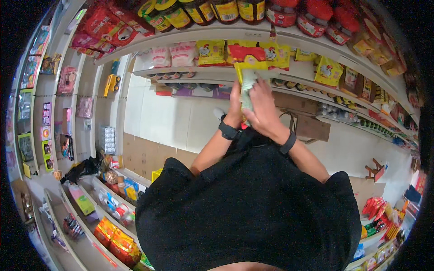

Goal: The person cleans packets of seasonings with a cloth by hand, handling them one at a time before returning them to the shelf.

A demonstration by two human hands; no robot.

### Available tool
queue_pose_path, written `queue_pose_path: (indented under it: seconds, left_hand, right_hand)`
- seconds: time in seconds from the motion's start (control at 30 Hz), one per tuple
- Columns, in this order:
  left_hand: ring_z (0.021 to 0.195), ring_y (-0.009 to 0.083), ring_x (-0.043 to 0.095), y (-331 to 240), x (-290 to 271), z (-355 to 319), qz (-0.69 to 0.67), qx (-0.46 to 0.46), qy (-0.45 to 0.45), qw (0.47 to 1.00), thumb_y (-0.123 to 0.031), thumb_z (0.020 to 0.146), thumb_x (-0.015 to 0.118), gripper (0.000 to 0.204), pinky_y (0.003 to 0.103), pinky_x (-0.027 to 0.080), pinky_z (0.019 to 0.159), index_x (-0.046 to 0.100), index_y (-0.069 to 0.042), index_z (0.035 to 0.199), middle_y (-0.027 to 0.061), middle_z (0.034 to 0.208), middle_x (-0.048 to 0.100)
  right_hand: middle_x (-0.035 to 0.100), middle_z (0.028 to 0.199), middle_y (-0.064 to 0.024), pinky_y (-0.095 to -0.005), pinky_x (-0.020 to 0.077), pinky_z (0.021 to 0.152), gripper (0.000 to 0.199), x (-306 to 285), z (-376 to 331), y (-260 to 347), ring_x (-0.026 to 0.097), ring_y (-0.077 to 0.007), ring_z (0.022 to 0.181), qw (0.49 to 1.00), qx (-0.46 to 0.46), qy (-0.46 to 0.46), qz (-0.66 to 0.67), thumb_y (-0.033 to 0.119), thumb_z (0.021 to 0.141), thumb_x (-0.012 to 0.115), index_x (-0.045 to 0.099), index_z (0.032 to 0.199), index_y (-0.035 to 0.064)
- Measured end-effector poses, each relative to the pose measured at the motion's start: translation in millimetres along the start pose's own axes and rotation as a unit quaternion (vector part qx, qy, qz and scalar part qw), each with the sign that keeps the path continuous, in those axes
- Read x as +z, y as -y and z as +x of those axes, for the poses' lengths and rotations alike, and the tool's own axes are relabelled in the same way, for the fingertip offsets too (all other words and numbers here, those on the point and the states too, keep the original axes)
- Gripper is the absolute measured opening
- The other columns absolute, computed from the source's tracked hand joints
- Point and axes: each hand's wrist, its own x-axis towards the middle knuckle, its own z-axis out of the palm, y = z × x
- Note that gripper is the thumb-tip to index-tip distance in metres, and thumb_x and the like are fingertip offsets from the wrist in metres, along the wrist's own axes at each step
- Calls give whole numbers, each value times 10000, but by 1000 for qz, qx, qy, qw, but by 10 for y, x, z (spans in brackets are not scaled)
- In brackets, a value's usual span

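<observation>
In front of the middle shelf, a yellow packet with a pale greenish panel [246,88] is between my two hands. My left hand [234,105] is closed along the packet's left edge, with a dark band on the wrist. My right hand [263,105] lies over its right side, fingers bent onto it; another dark band circles that wrist. Red and yellow wrapping [247,55] shows just above the fingers. Whether it belongs to the held packet or to one behind is hard to tell. Yellow packets [211,52] stand on the shelf behind.
Jars with yellow labels [225,11] and red-lidded jars [312,20] line the upper shelf. White and pink bags [183,54] stand left of the yellow packets. A cardboard box [312,126] and a small wooden stool [375,170] are on the floor at right. Stocked shelves [92,104] curve along the left.
</observation>
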Motion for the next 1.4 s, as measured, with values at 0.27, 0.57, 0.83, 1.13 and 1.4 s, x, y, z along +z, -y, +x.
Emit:
queue_pose_path:
  seconds: [0.27,0.57,0.83,1.13,1.4]
  left_hand:
    - [1002,177,559,23,161,36,198,-89,-188,958,-385,945,305,471,317,459,871,402,-54,1266,76,1122,551]
    - [1063,239,526,85,-186,159,-37,6,-32,999,-448,935,294,521,370,422,917,402,-73,1280,105,1184,521]
    - [862,162,601,88,-197,-9,108,-27,-126,986,-439,935,299,475,290,508,743,463,-78,1196,55,995,591]
    - [990,230,563,16,196,73,194,64,-235,950,-430,945,275,488,367,457,882,422,-77,1249,106,1140,543]
    - [1006,211,547,97,-291,60,-42,-13,70,997,-452,926,311,502,353,439,886,451,-49,1192,120,1114,542]
  right_hand:
    - [224,1411,-237,-468,121,1082,582,-196,336,-287,164,-392,1322,995,21,-97,8,275,796,506,366,1250,-63]
    - [222,1407,-247,-512,153,1060,471,-16,-32,-28,187,-409,1309,998,7,-30,48,307,790,525,469,1077,-63]
    - [295,1373,-225,-510,157,1060,357,-126,349,-354,241,-407,1277,996,25,-85,-19,220,796,521,487,1008,-65]
    - [296,1359,-254,-491,160,1068,629,3,-16,-101,215,-414,1292,1000,4,23,12,333,799,513,351,1272,-49]
    - [240,1411,-222,-475,141,1075,607,-133,374,-358,198,-395,1310,997,35,-39,-50,335,815,478,354,1278,-37]
